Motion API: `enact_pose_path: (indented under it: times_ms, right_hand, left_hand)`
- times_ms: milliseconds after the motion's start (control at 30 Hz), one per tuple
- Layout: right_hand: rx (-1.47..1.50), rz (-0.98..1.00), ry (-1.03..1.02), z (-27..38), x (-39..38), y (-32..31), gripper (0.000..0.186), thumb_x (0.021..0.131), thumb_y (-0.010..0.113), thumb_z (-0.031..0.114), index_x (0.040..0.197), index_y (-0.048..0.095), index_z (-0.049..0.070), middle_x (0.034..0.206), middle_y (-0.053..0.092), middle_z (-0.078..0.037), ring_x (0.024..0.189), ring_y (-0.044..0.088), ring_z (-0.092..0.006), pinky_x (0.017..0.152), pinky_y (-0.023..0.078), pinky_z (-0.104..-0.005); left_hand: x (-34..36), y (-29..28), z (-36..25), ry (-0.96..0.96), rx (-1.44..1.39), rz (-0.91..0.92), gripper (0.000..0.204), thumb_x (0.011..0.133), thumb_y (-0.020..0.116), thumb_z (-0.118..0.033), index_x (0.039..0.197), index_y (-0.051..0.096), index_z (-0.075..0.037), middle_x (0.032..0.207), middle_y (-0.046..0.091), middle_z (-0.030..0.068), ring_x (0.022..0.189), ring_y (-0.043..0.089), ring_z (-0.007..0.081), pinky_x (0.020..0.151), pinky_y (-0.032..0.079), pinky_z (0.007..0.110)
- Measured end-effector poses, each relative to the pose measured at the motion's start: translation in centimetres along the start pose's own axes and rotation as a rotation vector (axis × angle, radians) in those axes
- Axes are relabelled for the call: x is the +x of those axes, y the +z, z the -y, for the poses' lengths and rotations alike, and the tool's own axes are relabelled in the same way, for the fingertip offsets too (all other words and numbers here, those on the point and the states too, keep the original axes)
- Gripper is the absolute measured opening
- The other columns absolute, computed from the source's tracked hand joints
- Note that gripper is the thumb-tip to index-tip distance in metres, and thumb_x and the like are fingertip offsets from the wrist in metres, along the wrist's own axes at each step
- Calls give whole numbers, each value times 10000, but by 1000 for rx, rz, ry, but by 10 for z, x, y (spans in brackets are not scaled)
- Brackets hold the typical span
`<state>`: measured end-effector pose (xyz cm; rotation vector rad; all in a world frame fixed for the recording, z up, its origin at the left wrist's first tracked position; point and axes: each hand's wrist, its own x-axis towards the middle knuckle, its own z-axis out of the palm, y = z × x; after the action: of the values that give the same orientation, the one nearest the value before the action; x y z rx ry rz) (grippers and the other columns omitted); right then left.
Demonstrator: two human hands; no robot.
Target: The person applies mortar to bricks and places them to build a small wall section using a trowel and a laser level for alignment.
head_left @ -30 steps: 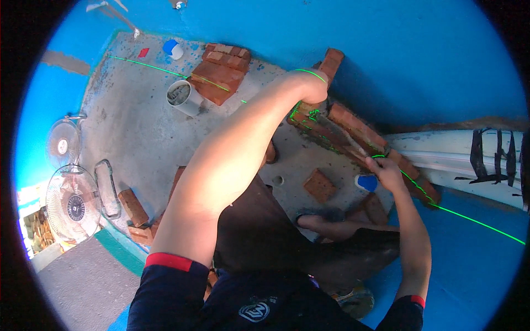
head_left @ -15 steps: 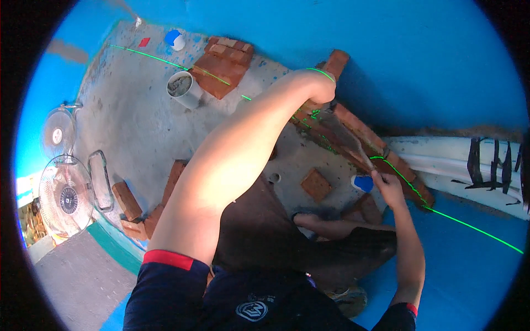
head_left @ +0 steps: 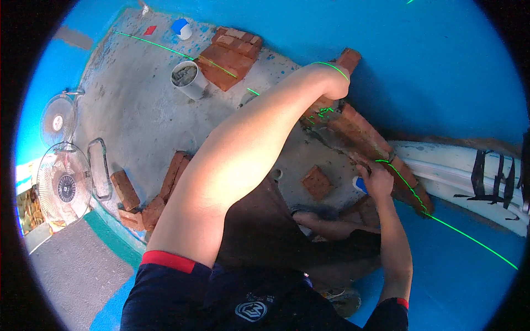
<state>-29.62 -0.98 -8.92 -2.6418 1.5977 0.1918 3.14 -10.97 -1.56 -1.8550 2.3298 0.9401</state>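
Note:
At the far end of a low row of red bricks [head_left: 367, 128], my left hand [head_left: 335, 84] is closed around a brick [head_left: 349, 58], whose end sticks out beyond it. My wrist hides most of those fingers. Closer to me, my right hand [head_left: 379, 181] grips a trowel [head_left: 354, 158] by its handle, the blade pointing toward the row and hard to make out against it. Beside the right hand is a blue-and-white cup [head_left: 360, 185], partly covered by it. Green laser lines cross the bricks and my left wrist.
A loose brick [head_left: 316, 183] lies near my legs. Further off stand a white bucket of mortar [head_left: 189, 81], a brick stack [head_left: 229, 58] and another blue-and-white cup [head_left: 181, 29]. More bricks [head_left: 126, 190] and a fan [head_left: 64, 185] are at left. White panels with black straps [head_left: 458, 171] lean at right.
My right hand has drawn in slightly left, with the trowel lower against the row, and now covers part of the cup. My left hand and its brick have shifted slightly right.

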Motion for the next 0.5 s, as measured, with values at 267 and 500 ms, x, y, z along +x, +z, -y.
enact_pose_path:
  times_ms: [267,500]
  right_hand:
    - [-81,5,50,14,12,-5,449,872,522,563,935,676,146,746,665,-154,671,656,-336,595,523,-450]
    - [-93,-82,72,24,8,-26,471,852,551,572,915,684,125,725,660,-151,650,652,-328,583,523,-432]
  left_hand:
    - [-10,-10,-4,-15,7,40,260,820,492,-83,963,687,14,1049,649,213,922,633,359,742,496,454]
    - [-6,-7,0,-45,2,36,267,819,492,-79,980,684,11,1063,649,209,924,633,363,753,500,452]
